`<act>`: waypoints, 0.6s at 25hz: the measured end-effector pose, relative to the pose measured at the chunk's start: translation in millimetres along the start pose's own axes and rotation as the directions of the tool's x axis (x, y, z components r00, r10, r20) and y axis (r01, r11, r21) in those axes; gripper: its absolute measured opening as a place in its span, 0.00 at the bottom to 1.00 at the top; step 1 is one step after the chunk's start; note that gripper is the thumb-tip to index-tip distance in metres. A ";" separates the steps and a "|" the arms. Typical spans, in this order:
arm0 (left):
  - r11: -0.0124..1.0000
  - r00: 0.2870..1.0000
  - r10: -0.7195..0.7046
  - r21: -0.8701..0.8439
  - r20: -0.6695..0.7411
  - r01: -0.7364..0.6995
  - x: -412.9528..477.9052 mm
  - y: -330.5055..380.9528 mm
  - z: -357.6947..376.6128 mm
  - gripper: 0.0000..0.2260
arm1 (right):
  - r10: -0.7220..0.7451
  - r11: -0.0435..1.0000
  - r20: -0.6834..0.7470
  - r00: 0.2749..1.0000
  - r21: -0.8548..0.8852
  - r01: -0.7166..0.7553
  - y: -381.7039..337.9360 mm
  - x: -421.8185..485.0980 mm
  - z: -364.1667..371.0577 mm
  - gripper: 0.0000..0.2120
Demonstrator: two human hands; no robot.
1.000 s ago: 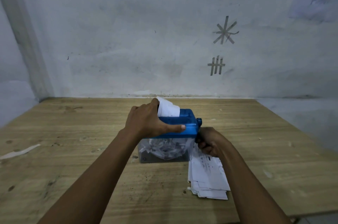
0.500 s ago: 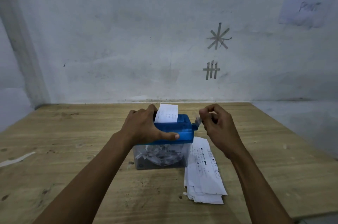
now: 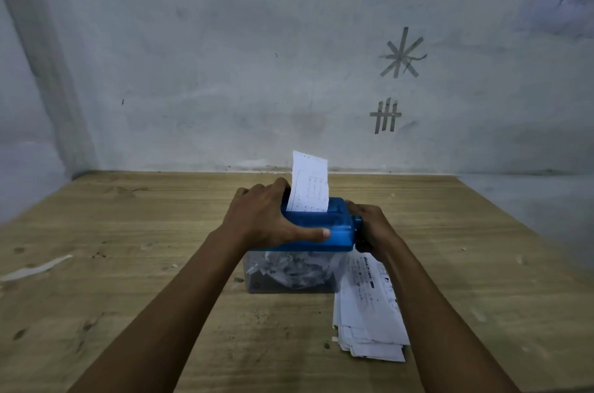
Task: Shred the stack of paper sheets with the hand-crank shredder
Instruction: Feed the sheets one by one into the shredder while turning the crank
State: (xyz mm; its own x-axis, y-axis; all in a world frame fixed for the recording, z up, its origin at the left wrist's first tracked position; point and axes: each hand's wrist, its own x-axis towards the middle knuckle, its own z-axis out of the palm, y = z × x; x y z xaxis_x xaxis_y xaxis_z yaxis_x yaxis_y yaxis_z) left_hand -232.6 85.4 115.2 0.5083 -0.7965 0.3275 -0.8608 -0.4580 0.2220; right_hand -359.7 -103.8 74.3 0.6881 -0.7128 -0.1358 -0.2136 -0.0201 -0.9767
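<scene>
A hand-crank shredder stands mid-table, with a blue top [image 3: 337, 232] over a clear bin [image 3: 289, 273] full of white shreds. One printed sheet [image 3: 310, 182] stands upright in the top slot. My left hand [image 3: 263, 216] grips the blue top from the left, thumb stretched along its front face. My right hand [image 3: 373, 222] is curled round the crank at the shredder's right end; the handle itself is hidden by the fingers. The stack of paper sheets [image 3: 369, 312] lies flat on the table just right of the bin, partly under my right forearm.
The wooden table [image 3: 128, 264] runs back to a pale wall with tape marks [image 3: 401, 53]. A torn white strip [image 3: 35, 269] lies near the left edge. Small paper crumbs dot the wood around the bin.
My right hand swung from low beside the bin, up above the crank end, and now sits level with the blue top. The sheet shows more height above the slot. My left hand kept its grip.
</scene>
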 end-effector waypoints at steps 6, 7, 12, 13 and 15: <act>0.996 1.000 -0.027 0.086 0.008 0.026 -3.2 5.4 -0.9 0.51 | -0.011 0.989 -0.038 0.999 -0.146 0.005 25.9 -72.7 1.3 0.17; 0.996 1.000 -0.017 0.094 0.018 0.015 -3.8 6.0 -2.0 0.50 | -0.080 0.987 -0.062 0.995 -0.147 0.070 27.3 -85.5 -1.4 0.18; 0.994 0.999 0.024 0.107 0.034 -0.027 -7.5 9.8 -6.9 0.45 | -0.485 0.859 -0.052 0.873 -0.218 0.464 3.9 -120.3 -20.8 0.16; 0.994 0.999 0.029 0.106 0.044 -0.033 -7.2 10.4 -7.3 0.45 | -0.512 0.843 -0.039 0.858 -0.211 0.494 2.9 -119.1 -23.7 0.15; 0.994 0.998 0.043 0.099 0.041 -0.047 -6.4 10.1 -7.7 0.43 | -0.568 0.813 -0.047 0.822 -0.190 0.551 -0.4 -113.8 -25.4 0.12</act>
State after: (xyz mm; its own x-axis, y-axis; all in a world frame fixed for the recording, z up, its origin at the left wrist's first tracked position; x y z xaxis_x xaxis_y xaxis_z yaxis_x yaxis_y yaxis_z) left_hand -244.3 88.9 122.4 0.4694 -0.8310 0.2986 -0.8820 -0.4571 0.1144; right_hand -455.5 -40.5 94.4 0.6540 -0.6076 0.4507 0.0734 -0.5420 -0.8372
